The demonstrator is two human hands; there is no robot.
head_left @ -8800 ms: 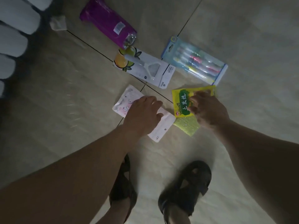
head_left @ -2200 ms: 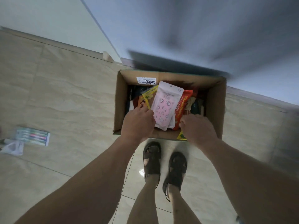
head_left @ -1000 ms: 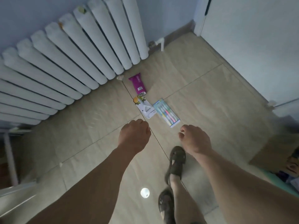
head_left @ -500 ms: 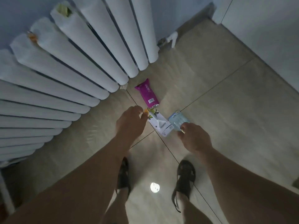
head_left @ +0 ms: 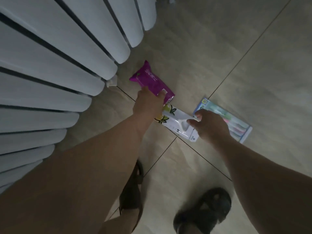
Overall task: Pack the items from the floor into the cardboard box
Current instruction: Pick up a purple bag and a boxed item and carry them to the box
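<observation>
1. Radiator [head_left: 55, 68]: fills the left side of the room; its nearest fin ends just beside the purple packet.
2. Floor [head_left: 211, 48]: tiled, with three items lying in a loose row that runs from the radiator out to the right. The cardboard box is not in sight.
3. Toothbrush pack [head_left: 236, 122]: farthest right, long axis slanting down to the right; the right hand [head_left: 210, 126] covers its near end.
4. White card pack [head_left: 179, 124]: in the middle, parallel to the toothbrush pack, between the two hands.
5. Purple packet [head_left: 150, 80]: nearest the left hand [head_left: 148, 105], long axis slanting likewise.
6. Left hand: reaching forward, fingers curled round the packet's near end, gripping it.
7. Right hand: lowered, thumb and fingers pinching the white card pack's edge; whether it also holds the toothbrush pack cannot be told.
</observation>
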